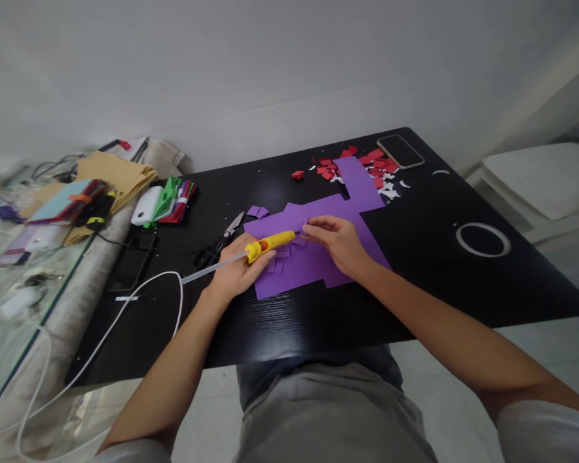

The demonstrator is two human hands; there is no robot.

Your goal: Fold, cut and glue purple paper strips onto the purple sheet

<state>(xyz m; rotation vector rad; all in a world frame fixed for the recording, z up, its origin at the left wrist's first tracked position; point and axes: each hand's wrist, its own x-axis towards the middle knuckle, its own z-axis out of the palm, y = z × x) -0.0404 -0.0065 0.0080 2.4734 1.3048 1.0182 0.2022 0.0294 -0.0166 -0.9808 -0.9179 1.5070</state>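
My left hand (236,267) is wrapped round a yellow hot glue gun (273,243), with a pale glue stick (217,265) jutting from its back end. The gun's dark nozzle points right, close to the fingertips of my right hand (335,239). Those fingers pinch a small purple paper piece (305,222), partly hidden by them. Under both hands lie sheets of purple paper (361,238), overlapping on the black table. Small folded purple pieces (280,258) are scattered on the sheet beneath the gun, and a few more (257,211) sit at its upper left corner.
Scissors (224,241) lie left of the paper. Red paper scraps (379,164) and white bits surround a phone (400,151) at the back right. A roll of tape or ring (483,240) is at right. A white cable (125,308) loops across the left side, near another phone (132,262).
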